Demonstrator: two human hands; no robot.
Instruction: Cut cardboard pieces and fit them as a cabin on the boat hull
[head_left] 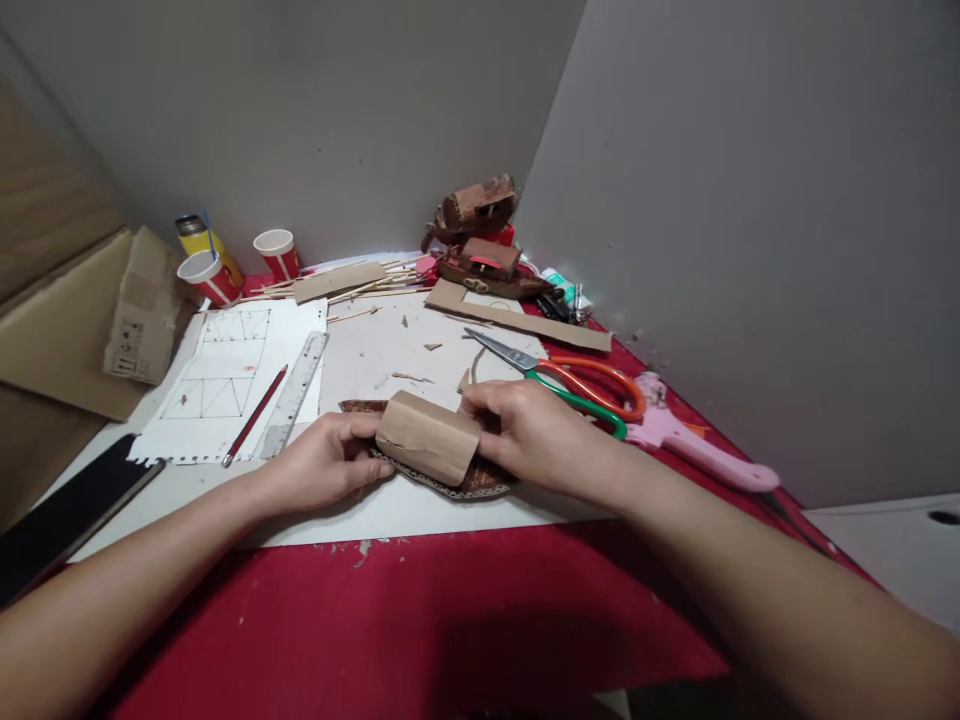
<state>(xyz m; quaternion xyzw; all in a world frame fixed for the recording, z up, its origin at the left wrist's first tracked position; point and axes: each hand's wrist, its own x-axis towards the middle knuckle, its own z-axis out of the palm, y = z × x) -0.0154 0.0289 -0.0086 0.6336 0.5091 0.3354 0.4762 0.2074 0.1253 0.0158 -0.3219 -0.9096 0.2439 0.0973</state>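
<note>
Boat hull [491, 482], brown with corrugated edge: on white board [360, 522], on red-covered desk [337, 620]. Curved cardboard piece [429, 438]: over boat hull, arched side up. Left hand [330, 460]: grasping left part of boat hull, thumb at near edge. Right hand [517, 430]: grasping right end of cardboard piece, fingertips partly hidden. Scissors [534, 368]: beyond boat hull, to right. Ruler [296, 395], pencil [255, 417]: left of boat hull. Two small boats [491, 285]: well beyond boat hull.

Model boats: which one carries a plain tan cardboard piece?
The nearest boat, between the left hand and right hand; the middle boat and rear boat have reddish-brown tops.
</note>
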